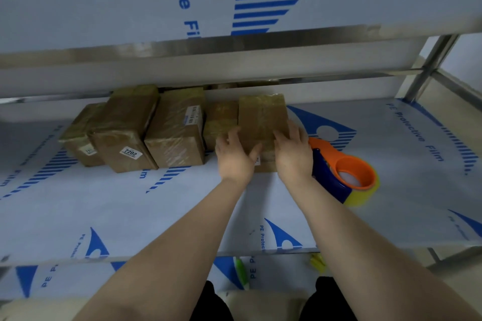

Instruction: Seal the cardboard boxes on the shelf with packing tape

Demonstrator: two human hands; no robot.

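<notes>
Shelving: middle metal shelf [130, 216] covered in white protective film with blue print, seen from above and in front.
Lower level: similar film-covered shelf [156, 279] at the bottom of the view, with a green item [241, 272] and a yellow item [318, 263] too hidden to identify.
Left hand [234, 156]: fingers spread and only lightly bent against the left side of the brown taped cardboard box [262, 117], thumb on its top.
Right hand [293, 156]: fingers nearly straight, laid along the right edge of the same box's top.
Tape: orange and blue packing tape dispenser [339, 172] holding a yellowish roll, lying on the shelf just right of the right hand.
Box between the hands: on the middle shelf, clear tape glinting across its top.
Other boxes: to the left, a row of brown taped cartons, including one labelled 7202 [125, 128] and one with a white printed sticker [177, 130].
Overhead: upper film-covered shelf [104, 8].
</notes>
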